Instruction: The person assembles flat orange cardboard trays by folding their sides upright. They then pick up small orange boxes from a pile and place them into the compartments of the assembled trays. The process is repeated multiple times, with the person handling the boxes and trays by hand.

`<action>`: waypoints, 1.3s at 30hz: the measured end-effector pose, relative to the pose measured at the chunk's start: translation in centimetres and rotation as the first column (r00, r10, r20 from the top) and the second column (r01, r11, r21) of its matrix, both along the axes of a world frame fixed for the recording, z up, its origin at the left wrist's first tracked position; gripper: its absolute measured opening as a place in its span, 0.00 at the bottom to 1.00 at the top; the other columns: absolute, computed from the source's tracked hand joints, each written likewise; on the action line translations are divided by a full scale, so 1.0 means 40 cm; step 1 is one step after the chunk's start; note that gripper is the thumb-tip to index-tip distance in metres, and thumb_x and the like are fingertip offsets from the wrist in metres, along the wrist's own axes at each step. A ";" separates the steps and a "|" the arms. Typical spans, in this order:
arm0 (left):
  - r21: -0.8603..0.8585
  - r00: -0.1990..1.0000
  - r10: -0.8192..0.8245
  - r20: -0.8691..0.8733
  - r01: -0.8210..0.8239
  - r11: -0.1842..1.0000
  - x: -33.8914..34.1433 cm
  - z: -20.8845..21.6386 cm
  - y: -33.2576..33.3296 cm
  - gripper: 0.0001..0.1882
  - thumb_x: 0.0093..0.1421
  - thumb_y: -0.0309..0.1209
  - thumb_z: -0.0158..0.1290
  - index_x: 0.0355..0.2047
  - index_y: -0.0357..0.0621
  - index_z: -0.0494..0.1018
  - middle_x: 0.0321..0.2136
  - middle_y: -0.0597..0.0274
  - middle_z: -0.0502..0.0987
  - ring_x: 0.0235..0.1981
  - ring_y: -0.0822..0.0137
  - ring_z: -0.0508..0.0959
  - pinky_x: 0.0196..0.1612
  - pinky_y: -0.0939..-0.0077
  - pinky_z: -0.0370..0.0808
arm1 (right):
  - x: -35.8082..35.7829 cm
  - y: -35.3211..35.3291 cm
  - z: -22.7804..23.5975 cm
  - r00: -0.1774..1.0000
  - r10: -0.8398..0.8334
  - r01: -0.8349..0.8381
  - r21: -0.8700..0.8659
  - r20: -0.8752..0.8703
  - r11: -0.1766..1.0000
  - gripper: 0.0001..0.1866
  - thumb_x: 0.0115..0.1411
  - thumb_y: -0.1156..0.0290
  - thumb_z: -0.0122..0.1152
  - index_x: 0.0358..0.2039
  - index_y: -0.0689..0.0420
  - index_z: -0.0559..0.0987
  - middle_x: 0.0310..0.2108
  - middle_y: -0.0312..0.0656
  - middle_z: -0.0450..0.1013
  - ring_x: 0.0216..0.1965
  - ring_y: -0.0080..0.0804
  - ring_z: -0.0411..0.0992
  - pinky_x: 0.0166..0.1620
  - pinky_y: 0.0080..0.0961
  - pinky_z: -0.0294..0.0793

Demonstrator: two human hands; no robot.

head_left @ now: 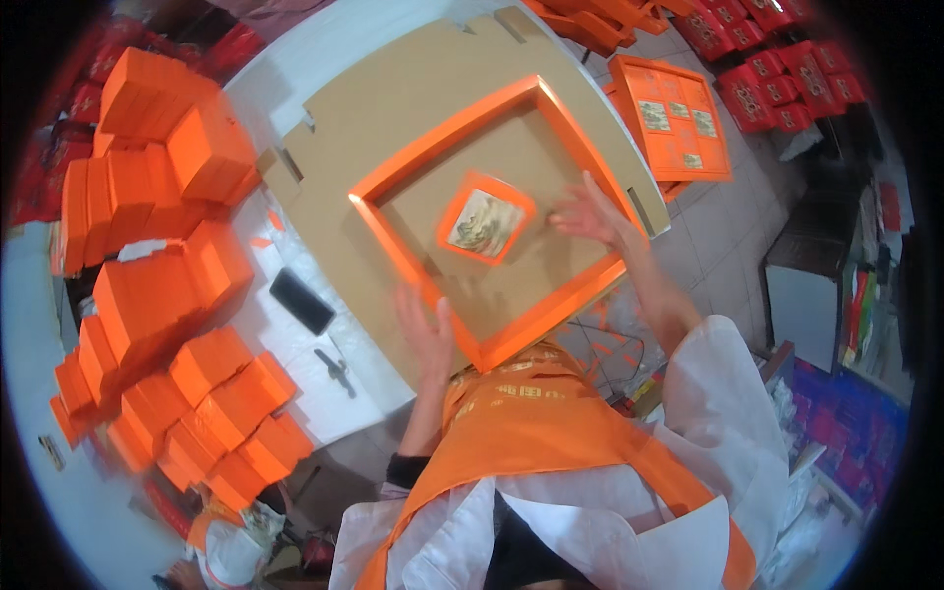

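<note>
A large square orange frame (447, 140) lies on a brown cardboard sheet (354, 108) in front of me. Inside it sits a small orange square piece with a landscape picture (487, 224) on its face, slightly blurred. My left hand (425, 329) is at the frame's near left side, fingers stretched out and holding nothing. Over the frame's right part, my right hand (588, 211) has its fingers apart, close to the picture piece but not on it.
Stacks of orange boxes (147, 285) fill the left side. A black phone (302, 301) and a dark tool (335, 373) lie on the white table (344, 398). Right of it stands an orange panel with pictures (678, 118); red boxes (787, 84) are beyond. Another person (231, 541) is at lower left.
</note>
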State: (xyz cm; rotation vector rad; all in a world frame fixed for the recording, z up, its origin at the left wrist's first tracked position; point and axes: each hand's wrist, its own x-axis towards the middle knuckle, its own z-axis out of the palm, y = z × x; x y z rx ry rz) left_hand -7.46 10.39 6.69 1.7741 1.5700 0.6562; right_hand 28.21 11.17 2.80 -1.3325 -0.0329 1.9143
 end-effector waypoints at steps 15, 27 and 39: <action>-0.289 0.968 0.252 0.017 -0.237 0.928 0.037 -0.174 -0.196 0.40 0.53 0.28 0.51 0.60 0.31 0.41 0.57 0.36 0.53 0.58 0.45 0.56 0.57 0.63 0.56 | -0.234 0.197 0.034 -0.428 -0.217 -0.897 -0.384 0.877 0.218 0.51 0.38 0.42 0.65 0.61 0.40 0.53 0.61 0.47 0.47 0.60 0.52 0.47 0.56 0.53 0.50; -0.205 0.948 0.308 0.077 -0.287 0.936 0.040 -0.224 -0.218 0.31 0.57 0.26 0.44 0.58 0.29 0.46 0.49 0.38 0.64 0.49 0.50 0.67 0.52 0.66 0.63 | -0.113 0.010 -0.041 -0.493 0.143 -0.344 -0.344 0.858 0.874 0.44 0.45 0.42 0.59 0.59 0.50 0.57 0.61 0.47 0.48 0.60 0.52 0.47 0.52 0.57 0.54; -0.290 0.954 0.186 0.233 -0.114 0.950 -0.131 -0.171 -0.216 0.32 0.50 0.34 0.51 0.53 0.31 0.57 0.49 0.36 0.63 0.52 0.45 0.63 0.55 0.60 0.60 | -0.068 0.032 -0.089 -0.447 0.011 -0.435 -0.228 0.895 0.871 0.37 0.49 0.44 0.57 0.48 0.65 0.68 0.48 0.59 0.64 0.49 0.53 0.63 0.51 0.42 0.62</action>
